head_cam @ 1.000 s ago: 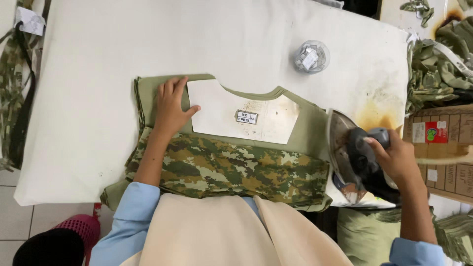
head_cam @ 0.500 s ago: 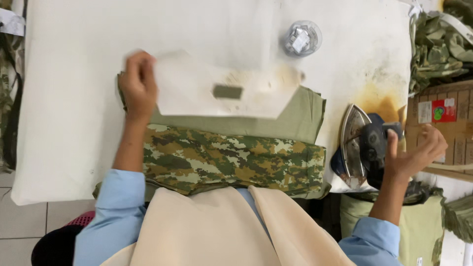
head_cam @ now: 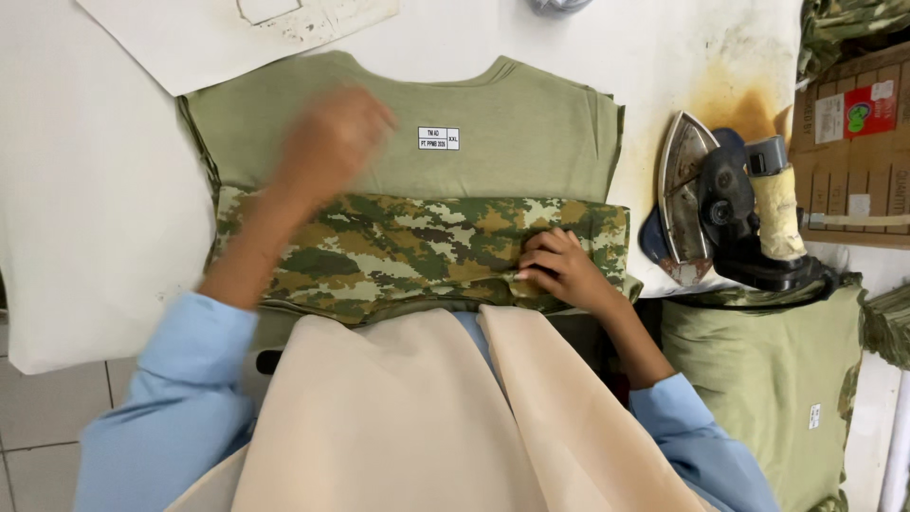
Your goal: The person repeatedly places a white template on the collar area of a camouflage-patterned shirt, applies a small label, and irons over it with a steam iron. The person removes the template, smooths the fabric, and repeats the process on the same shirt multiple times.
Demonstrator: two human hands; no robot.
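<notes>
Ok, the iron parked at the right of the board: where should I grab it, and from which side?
Take the iron by its padded handle, coming from the right. It stands tipped on its side, soleplate facing left toward the shirt, so the handle side is open and away from the metal.

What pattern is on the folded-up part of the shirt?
Green, brown and tan pixel camouflage on the folded part, over the plain olive shirt; head view.
</notes>
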